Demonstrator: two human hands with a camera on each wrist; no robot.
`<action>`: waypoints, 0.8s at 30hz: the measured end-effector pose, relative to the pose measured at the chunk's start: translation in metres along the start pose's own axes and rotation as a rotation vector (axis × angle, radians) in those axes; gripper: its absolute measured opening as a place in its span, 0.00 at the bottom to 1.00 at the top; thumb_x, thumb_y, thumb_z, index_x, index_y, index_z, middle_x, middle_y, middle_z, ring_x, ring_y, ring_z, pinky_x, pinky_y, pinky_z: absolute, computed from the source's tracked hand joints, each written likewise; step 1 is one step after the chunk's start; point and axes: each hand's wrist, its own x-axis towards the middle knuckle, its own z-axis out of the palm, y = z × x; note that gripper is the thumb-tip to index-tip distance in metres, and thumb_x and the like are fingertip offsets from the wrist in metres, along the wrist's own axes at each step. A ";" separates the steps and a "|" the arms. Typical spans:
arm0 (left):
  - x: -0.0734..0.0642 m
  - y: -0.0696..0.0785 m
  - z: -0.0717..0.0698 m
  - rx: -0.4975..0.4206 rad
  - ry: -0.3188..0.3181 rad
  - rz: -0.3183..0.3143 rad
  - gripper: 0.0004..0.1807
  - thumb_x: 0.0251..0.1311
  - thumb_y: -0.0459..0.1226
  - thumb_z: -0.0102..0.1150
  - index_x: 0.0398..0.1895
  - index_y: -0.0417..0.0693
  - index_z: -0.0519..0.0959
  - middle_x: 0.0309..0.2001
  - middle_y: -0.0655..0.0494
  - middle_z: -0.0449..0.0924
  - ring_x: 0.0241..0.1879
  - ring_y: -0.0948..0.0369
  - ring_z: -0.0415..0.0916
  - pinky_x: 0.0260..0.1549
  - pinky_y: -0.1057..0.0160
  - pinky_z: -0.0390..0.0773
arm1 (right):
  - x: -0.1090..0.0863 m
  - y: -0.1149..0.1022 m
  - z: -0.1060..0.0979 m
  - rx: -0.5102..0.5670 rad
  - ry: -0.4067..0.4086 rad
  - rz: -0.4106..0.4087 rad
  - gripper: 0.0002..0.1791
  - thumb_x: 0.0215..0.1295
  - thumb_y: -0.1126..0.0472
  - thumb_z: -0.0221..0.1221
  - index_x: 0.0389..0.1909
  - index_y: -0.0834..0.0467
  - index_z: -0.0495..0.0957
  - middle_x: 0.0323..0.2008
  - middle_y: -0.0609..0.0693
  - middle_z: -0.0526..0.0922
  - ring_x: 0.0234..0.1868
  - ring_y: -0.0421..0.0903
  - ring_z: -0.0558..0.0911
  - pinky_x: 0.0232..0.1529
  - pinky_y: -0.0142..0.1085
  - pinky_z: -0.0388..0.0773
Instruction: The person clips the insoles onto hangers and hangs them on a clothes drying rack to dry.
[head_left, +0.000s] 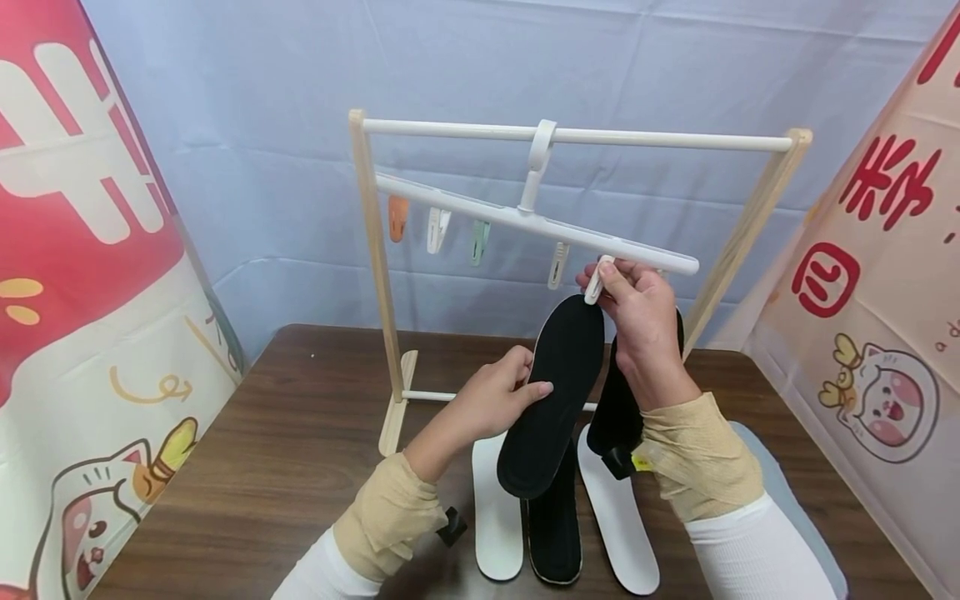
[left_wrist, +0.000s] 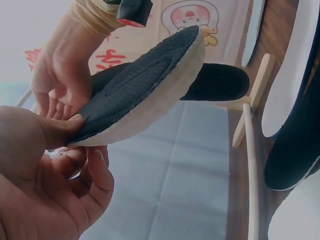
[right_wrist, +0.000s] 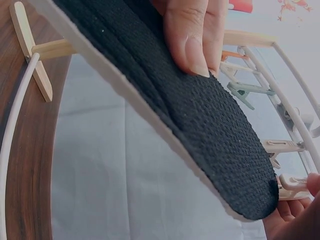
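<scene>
My left hand (head_left: 497, 398) pinches a black insole (head_left: 558, 383) at its side edge, thumb on the dark face. In the left wrist view, the pale underside of that insole (left_wrist: 150, 107) faces the fingers. My right hand (head_left: 648, 325) grips a white clothespin (head_left: 597, 282) at the insole's upper end, just under the low right end of a tilted white hanger (head_left: 465, 200). Close by in the right wrist view, the clothespin (right_wrist: 295, 184) meets the insole's rounded tip. A second black insole (head_left: 618, 400) hangs behind the right hand, partly hidden by it.
The hanger hooks over the white rail (head_left: 675, 138) of a wooden-ended rack (head_left: 378, 275). Orange (head_left: 397, 218), white (head_left: 438, 229), green (head_left: 481, 242) and beige clothespins (head_left: 558, 265) dangle from it. White insoles (head_left: 498, 533) and a black one (head_left: 555, 542) lie on the brown table (head_left: 300, 450).
</scene>
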 end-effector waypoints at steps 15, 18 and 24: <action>0.005 0.000 0.000 -0.013 0.008 0.014 0.12 0.75 0.46 0.55 0.48 0.51 0.67 0.27 0.58 0.59 0.22 0.61 0.58 0.28 0.64 0.63 | 0.000 -0.002 -0.001 -0.008 -0.003 0.002 0.18 0.78 0.60 0.52 0.59 0.68 0.70 0.41 0.48 0.82 0.42 0.38 0.87 0.61 0.34 0.75; 0.005 -0.001 0.000 -0.012 0.009 0.016 0.12 0.75 0.46 0.55 0.48 0.51 0.67 0.27 0.58 0.60 0.23 0.61 0.58 0.28 0.64 0.63 | 0.000 -0.002 -0.001 -0.006 -0.006 0.006 0.16 0.78 0.60 0.52 0.58 0.66 0.71 0.40 0.48 0.83 0.42 0.38 0.87 0.60 0.33 0.75; 0.006 -0.002 0.000 -0.009 0.007 0.008 0.12 0.75 0.47 0.54 0.50 0.51 0.68 0.27 0.58 0.62 0.24 0.61 0.61 0.30 0.63 0.65 | 0.000 -0.001 -0.001 0.019 -0.005 0.009 0.14 0.77 0.60 0.53 0.55 0.65 0.72 0.39 0.48 0.83 0.41 0.38 0.87 0.57 0.31 0.76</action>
